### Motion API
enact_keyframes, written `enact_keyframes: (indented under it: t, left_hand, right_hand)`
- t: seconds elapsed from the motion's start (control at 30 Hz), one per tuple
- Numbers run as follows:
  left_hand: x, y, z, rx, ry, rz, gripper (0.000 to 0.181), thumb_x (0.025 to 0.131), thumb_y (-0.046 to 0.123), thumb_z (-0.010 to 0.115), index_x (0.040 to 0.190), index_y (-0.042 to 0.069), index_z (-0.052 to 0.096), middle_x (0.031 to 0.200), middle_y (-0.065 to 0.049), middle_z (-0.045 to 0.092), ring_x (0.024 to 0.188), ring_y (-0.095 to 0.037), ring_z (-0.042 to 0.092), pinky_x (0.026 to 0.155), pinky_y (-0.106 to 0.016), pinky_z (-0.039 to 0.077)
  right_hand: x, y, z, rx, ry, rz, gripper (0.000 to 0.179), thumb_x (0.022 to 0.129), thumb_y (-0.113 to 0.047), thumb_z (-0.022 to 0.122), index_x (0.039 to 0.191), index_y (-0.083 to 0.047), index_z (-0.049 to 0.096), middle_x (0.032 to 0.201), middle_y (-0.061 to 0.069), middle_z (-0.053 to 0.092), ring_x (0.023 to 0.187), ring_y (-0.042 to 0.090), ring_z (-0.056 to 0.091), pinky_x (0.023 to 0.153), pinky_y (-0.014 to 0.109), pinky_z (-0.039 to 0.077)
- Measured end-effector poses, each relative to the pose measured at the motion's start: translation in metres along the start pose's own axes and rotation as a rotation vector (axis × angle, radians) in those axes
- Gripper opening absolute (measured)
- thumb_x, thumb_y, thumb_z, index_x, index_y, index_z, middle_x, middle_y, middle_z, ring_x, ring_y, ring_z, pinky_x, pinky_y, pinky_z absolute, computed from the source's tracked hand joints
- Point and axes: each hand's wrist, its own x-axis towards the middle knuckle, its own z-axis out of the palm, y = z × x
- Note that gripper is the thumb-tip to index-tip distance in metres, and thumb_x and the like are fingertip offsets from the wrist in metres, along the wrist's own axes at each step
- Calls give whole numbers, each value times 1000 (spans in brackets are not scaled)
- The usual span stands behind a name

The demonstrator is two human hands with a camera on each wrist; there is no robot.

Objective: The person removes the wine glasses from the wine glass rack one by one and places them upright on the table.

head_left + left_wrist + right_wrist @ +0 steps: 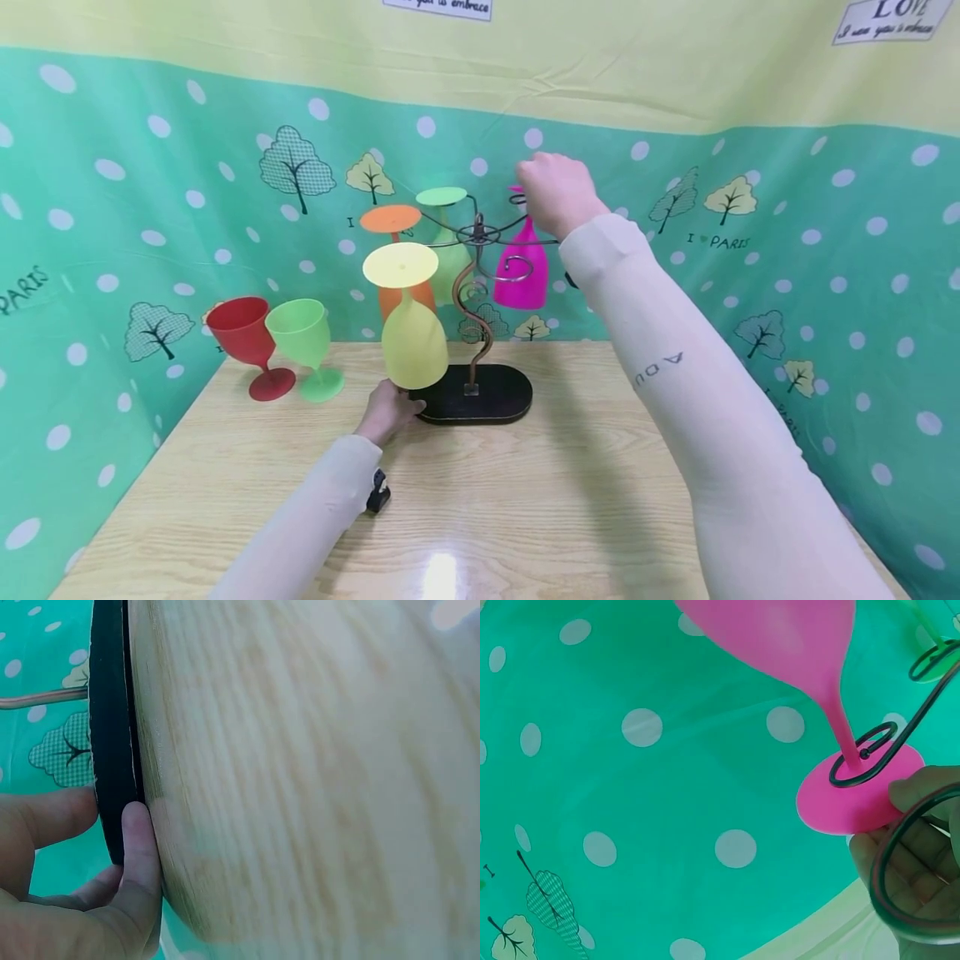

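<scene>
1. Bright pink, smooth-walled goblet: it hangs upside down on the right of a dark metal glass rack, its stem inside one of the rack's curled wire hooks.
2. The right hand, raised at the rack's upper right, pinches the rim of the pink goblet's round, flat foot between thumb and fingers.
3. The left hand, low at the rack's left end, grips the edge of its black, oval base, thumb on one face, fingers on another.
4. The rack's copper-toned stem twists upward to thin, spiralling arms. On its left hang yellow, orange and pale green goblets, feet uppermost.
5. Farther left of the rack, a red goblet and a light green goblet stand upright.
6. Beneath the rack is a wood-grained table; behind it, green-and-yellow dotted fabric.
</scene>
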Motion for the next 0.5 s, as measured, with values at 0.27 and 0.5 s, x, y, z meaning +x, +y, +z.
enact_keyframes:
  t: [0.27, 0.5]
  left_hand:
    - [1, -3, -2, -14, 3, -16, 45, 83, 3, 70, 125, 0, 55, 124, -26, 56, 85, -27, 65, 91, -49, 48]
    - [0, -3, -1, -11, -1, -3, 46, 82, 3, 70, 126, 0, 55, 127, -27, 55, 92, -31, 65, 93, -50, 47]
  right_hand:
    - [0, -2, -6, 5, -7, -9, 28, 87, 8, 44, 105, -2, 63, 102, 15, 63, 93, 32, 58, 79, 46, 53]
    - [-3, 1, -12, 100, -9, -43, 27, 90, 3, 36, 95, -4, 62, 91, 10, 58, 85, 28, 50, 74, 40, 47]
